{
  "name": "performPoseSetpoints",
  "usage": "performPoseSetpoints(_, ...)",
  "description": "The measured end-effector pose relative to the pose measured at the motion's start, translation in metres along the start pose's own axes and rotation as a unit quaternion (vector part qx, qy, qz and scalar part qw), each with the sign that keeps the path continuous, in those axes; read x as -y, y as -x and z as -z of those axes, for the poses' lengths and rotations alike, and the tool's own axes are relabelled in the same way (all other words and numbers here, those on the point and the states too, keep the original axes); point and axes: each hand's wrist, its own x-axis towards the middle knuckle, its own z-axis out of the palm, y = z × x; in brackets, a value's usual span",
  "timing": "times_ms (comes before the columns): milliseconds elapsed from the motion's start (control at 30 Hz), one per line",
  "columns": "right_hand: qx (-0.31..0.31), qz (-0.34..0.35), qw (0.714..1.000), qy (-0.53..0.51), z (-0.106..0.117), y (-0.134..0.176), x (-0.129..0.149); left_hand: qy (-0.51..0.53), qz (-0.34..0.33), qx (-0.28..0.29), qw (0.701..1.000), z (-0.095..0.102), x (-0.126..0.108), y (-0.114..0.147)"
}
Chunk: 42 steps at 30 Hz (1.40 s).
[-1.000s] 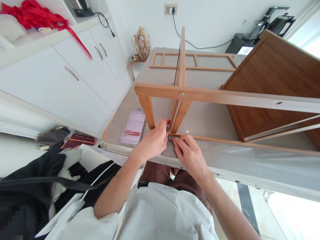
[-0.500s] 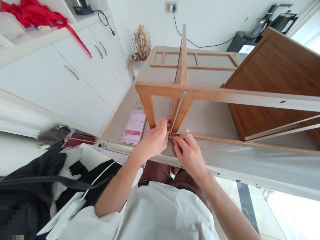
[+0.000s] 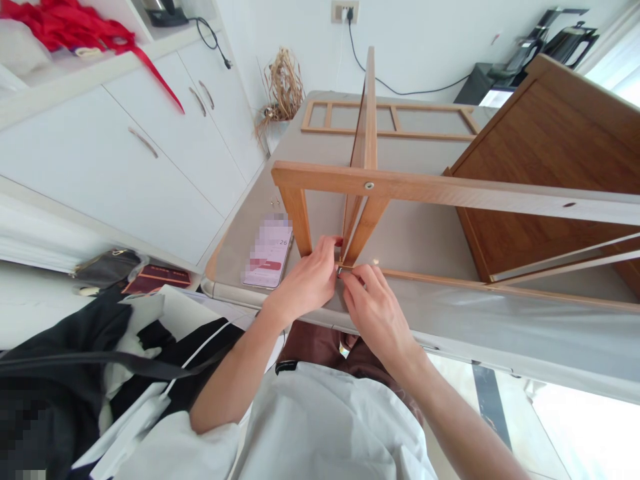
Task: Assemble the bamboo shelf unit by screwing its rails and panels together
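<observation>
A wooden frame [image 3: 320, 175] stands on its side at the table's near edge, with a thin wooden panel [image 3: 361, 127] upright across it. My left hand [image 3: 311, 273] is closed round the foot of the panel, where it meets the lower rail [image 3: 425, 275]; some fingers are hidden behind the wood. My right hand [image 3: 370, 293] pinches a small, thin, dark metal tool [image 3: 341, 271] against the near face of that joint. The fingers cover most of it, so its exact kind is unclear. A round bolt head [image 3: 369, 186] shows in the upper rail.
A lit phone [image 3: 267, 257] lies left of the frame on the table, with tiny screws [image 3: 275, 201] beyond it. A large brown wooden panel [image 3: 555, 147] leans at the right. Behind lies a flat ladder-like wooden frame [image 3: 390, 137]. White cabinets [image 3: 115, 153] stand left.
My right hand has turned slightly at the joint, its fingers drawn closer round the small tool. My left hand stays in place. A number on the phone screen has changed from 25 to 26.
</observation>
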Motion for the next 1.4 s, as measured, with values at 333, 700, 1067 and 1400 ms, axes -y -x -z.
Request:
performPoseSetpoints(333,0.033,-0.002,0.999,0.011,0.001,-0.001,0.002,-0.01,-0.003,-0.005,1.0,-0.001,0.001,0.0)
performPoseSetpoints(700,0.042,0.001,0.999,-0.008,0.012,-0.01,-0.004,-0.008,-0.009,0.001,1.0,0.0,0.001,0.0)
performPoseSetpoints(1067,0.03,-0.016,0.997,-0.065,0.015,-0.012,-0.008,-0.008,-0.012,0.004,1.0,0.0,0.001,0.0)
performPoseSetpoints(1400,-0.032,-0.048,0.997,-0.057,0.001,0.006,-0.018,-0.01,-0.013,-0.004,1.0,-0.001,0.003,0.001)
